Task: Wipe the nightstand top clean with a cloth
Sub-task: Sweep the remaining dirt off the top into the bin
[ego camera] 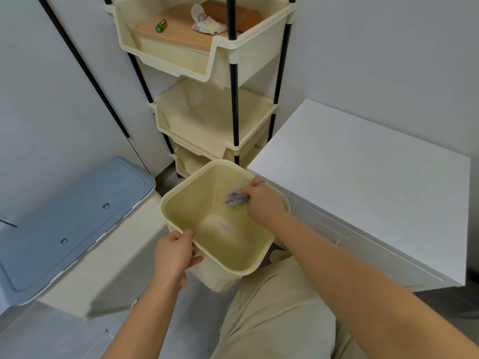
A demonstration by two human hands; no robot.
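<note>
The white nightstand stands at the right with a bare white top. Left of it a cream plastic bin is held tilted in front of me. My left hand grips the bin's near rim, thumb inside. Over the bin's far right side, my right hand pinches a small crumpled grey cloth, which hangs inside the bin. A pale smear shows on the bin's floor.
A cream three-tier rack on black poles stands behind the bin; its top tier holds a brown box, a green battery and wrappers. A blue-lidded storage box sits at the left. My beige-trousered knee is below the bin.
</note>
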